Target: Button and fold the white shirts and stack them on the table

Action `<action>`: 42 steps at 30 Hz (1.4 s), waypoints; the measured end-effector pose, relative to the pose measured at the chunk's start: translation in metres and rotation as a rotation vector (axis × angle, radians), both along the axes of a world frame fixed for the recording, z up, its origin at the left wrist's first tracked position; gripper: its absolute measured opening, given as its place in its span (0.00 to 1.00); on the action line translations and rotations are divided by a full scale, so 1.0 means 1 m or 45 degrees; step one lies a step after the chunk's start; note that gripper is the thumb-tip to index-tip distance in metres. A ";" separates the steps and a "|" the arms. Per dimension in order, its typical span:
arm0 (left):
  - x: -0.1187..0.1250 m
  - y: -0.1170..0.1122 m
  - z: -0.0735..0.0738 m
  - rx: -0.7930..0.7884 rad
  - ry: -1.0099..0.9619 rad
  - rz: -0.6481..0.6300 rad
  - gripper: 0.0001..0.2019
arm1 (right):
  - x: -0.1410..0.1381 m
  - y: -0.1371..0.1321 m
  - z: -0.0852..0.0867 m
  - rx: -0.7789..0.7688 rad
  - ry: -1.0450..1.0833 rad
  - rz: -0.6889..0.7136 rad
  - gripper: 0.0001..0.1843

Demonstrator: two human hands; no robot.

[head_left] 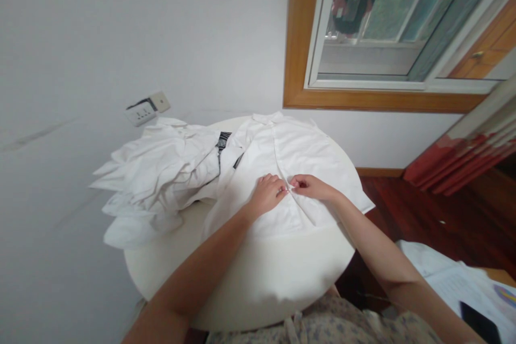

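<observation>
A white shirt (306, 156) lies spread flat on a round white table (258, 279), collar toward the wall. My left hand (268, 192) and my right hand (308, 187) meet at the shirt's front placket, near its middle. Both hands have their fingers curled in a pinch on the placket edges, fingertips almost touching each other. Whether a button is between them is too small to tell.
A heap of crumpled white garments (157, 177) with a dark striped piece (223, 142) fills the table's left side. A wall socket (141, 113) is behind it. A wood-framed window (382, 37) is at upper right; papers and a dark phone (479, 322) lie at lower right.
</observation>
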State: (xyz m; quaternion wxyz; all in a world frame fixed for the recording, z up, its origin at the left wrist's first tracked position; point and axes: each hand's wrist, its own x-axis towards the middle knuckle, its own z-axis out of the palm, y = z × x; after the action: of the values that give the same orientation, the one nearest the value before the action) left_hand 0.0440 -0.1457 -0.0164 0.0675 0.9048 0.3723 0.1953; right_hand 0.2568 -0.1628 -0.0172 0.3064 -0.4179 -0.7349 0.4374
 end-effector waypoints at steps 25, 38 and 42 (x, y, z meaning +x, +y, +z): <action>-0.005 0.015 -0.004 -0.293 -0.182 -0.054 0.08 | -0.004 0.000 -0.002 -0.088 0.033 -0.064 0.19; -0.005 0.014 -0.006 -0.263 -0.172 -0.031 0.07 | -0.004 0.003 -0.002 0.168 -0.007 -0.075 0.13; -0.005 0.014 -0.006 -0.266 -0.151 -0.030 0.08 | -0.007 0.003 -0.007 0.186 -0.016 -0.121 0.13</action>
State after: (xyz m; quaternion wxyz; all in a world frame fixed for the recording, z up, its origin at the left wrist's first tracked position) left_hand 0.0393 -0.1314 -0.0228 0.1858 0.8841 0.3752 0.2077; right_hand 0.2502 -0.1596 -0.0239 0.3518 -0.4316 -0.7461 0.3652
